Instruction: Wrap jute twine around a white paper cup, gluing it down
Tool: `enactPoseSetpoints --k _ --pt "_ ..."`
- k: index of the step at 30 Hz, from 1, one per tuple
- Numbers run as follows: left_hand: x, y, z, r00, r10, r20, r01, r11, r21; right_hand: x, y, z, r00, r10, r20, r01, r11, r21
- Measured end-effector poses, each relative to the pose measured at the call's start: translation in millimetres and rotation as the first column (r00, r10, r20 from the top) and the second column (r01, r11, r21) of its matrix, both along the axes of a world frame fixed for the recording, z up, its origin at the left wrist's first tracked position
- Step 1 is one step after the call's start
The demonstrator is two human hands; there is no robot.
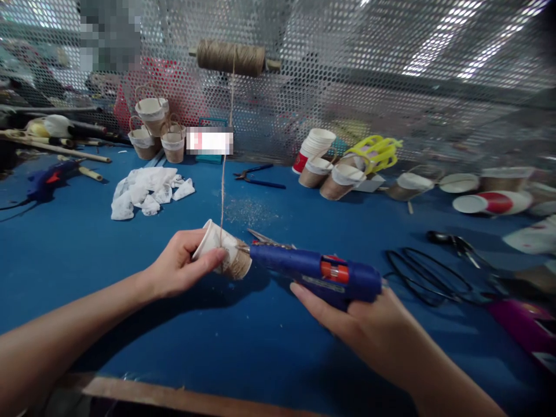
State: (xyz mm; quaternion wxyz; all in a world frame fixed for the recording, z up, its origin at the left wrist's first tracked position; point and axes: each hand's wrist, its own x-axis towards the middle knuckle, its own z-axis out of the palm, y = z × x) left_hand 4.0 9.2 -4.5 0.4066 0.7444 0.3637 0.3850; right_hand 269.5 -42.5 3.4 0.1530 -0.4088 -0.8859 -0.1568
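Note:
My left hand [180, 267] is closed round a small paper cup [221, 250] lying on its side, its lower part wrapped in brown twine. A twine strand [225, 162] runs up from the cup to a spool [230, 57] on a rod at the mesh wall. My right hand [365, 327] grips a blue glue gun [317, 272] with an orange trigger. The gun's nozzle touches the cup's wrapped end. Both hands hover just above the blue table [130, 260].
Finished twine-wrapped cups with handles [154, 130] stand at the back left near white lace scraps [145, 190]. Blue pliers [256, 175], stacked cups [319, 156], yellow plastic pieces [376, 152] and black scissors [434, 278] lie around. A second blue glue gun [50, 178] rests far left. A person sits behind the mesh.

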Motion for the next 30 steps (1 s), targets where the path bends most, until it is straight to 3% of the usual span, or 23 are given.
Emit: enactPoseSetpoints --k 4,9,16,22,30 --pt "1.9 0.5 0.5 0.998 0.013 0.058 -0.003 0.987 -0.161 1.0 -1.1 7.9 0.999 0.03 -0.037 -0.034 0.995 -0.095" --pt "3.6 1.1 -1.1 0.993 0.038 0.108 -0.011 0.971 -0.237 -9.7 -1.5 16.1 0.996 0.01 -0.086 -0.021 0.991 -0.131" --pt "5.4 2.8 -2.6 0.987 0.11 0.118 -0.073 0.956 -0.283 -37.6 -1.6 30.3 0.935 -0.161 -0.316 0.022 0.915 -0.403" --pt "7.1 2.9 0.3 0.985 0.142 0.102 -0.108 0.952 -0.286 -35.7 -1.3 26.0 0.911 -0.196 -0.364 0.003 0.884 -0.468" --pt "7.9 3.4 1.6 0.982 0.168 0.086 -0.136 0.946 -0.295 -35.9 -1.7 22.2 0.918 -0.148 -0.367 -0.027 0.902 -0.432"
